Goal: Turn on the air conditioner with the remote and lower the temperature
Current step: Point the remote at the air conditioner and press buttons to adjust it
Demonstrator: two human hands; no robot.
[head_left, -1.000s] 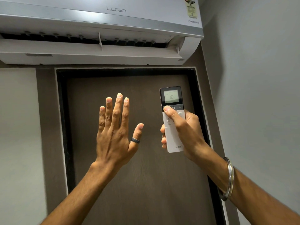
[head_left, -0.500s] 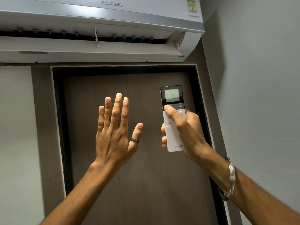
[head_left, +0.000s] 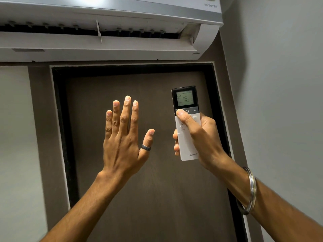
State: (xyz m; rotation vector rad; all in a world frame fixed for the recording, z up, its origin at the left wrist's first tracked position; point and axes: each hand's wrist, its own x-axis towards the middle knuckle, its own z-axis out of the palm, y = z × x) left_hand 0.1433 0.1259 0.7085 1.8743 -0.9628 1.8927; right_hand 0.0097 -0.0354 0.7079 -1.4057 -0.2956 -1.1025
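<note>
The white wall air conditioner (head_left: 108, 44) hangs across the top of the view, its front flap swung open. My right hand (head_left: 201, 138) holds the white and black remote (head_left: 185, 100) upright, pointed up at the unit. The thumb rests on the button at the left of the power button. The remote's screen reads 16. My left hand (head_left: 124, 137) is raised flat beneath the unit's outlet, fingers spread, palm away from me, holding nothing. It wears a dark ring on the thumb.
A dark brown door (head_left: 148, 189) in a black frame fills the space behind both hands. A grey wall (head_left: 279, 102) closes in on the right, and a lighter wall panel (head_left: 15, 137) stands at the left.
The remote's screen read 18 a second ago and reads 16 now. The view has dropped slightly, so the air conditioner sits higher in frame. Both hands keep their places.
</note>
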